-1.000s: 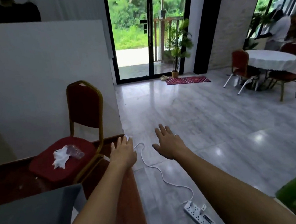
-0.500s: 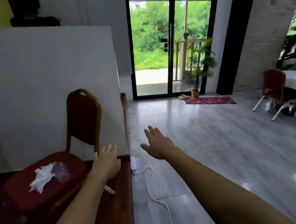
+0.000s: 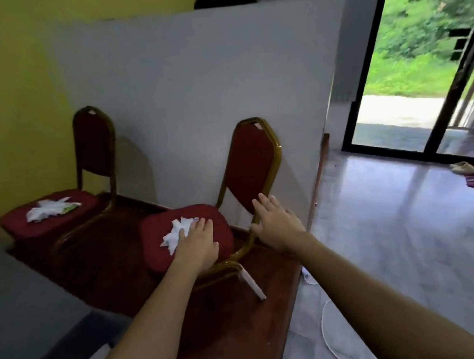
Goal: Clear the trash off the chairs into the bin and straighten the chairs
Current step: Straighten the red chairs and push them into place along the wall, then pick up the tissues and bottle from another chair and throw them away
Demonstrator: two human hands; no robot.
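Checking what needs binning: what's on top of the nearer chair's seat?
Crumpled white paper lies on the seat; the left hand covers part of it, hiding anything beneath.

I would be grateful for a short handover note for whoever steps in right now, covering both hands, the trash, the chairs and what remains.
Left hand: open, palm down on the near chair seat, fingers at the edge of the crumpled white tissue; not yet gripped.
Right hand: open, empty, hovering beside the near chair's backrest.
Far chair: white paper trash lies on its seat, untouched.
Both chairs stand at different angles on the dark red platform.
Done: nothing cleared that can be seen.
Left: pick up trash from both seats, bin it (no bin in view), straighten both chairs.
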